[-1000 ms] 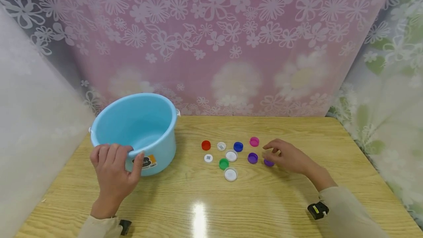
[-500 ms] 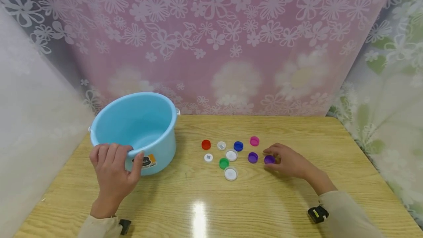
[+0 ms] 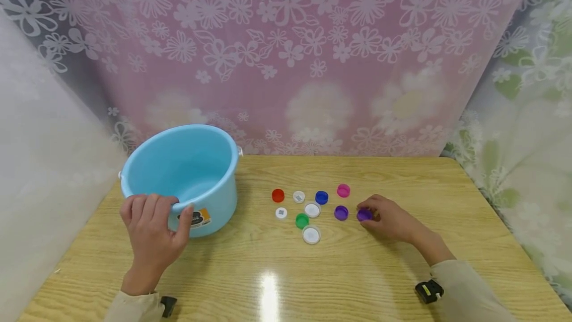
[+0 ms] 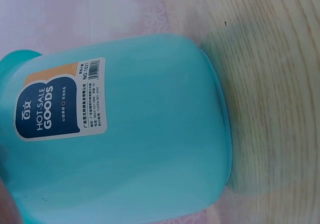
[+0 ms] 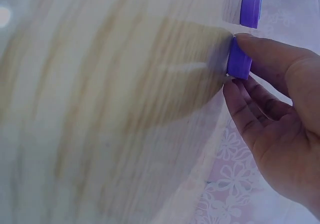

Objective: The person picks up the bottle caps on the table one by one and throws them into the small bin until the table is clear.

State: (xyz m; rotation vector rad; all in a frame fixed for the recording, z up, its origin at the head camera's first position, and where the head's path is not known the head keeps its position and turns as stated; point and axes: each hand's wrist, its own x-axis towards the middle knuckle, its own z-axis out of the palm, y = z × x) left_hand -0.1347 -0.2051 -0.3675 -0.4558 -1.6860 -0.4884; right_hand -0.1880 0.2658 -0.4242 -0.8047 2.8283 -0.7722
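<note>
My left hand point(image 3: 151, 235) grips the near rim of a light blue bucket point(image 3: 222, 205), its thumb on the outside and its fingers over the edge. The left wrist view shows the bucket's labelled side point(image 4: 150, 124) standing on the table. At the right, my right hand point(image 3: 392, 220) has thumb and fingertips on either side of a purple bottle cap point(image 3: 364, 214). In the right wrist view that cap point(image 5: 240, 59) sits on the tabletop between the thumb and fingers. A second purple cap point(image 3: 341, 212) lies just left of it.
Several other caps lie mid-table: red point(image 3: 278, 195), blue point(image 3: 321, 197), pink point(image 3: 343, 190), green point(image 3: 302, 220) and white ones, such as a large white cap point(image 3: 311, 234). Flowered curtains point(image 3: 286, 63) hang behind the wooden table point(image 3: 232, 272) and at both sides.
My right hand came down around the rightmost purple cap, its fingers closing in on the cap's sides. The left hand and the bucket stay in place.
</note>
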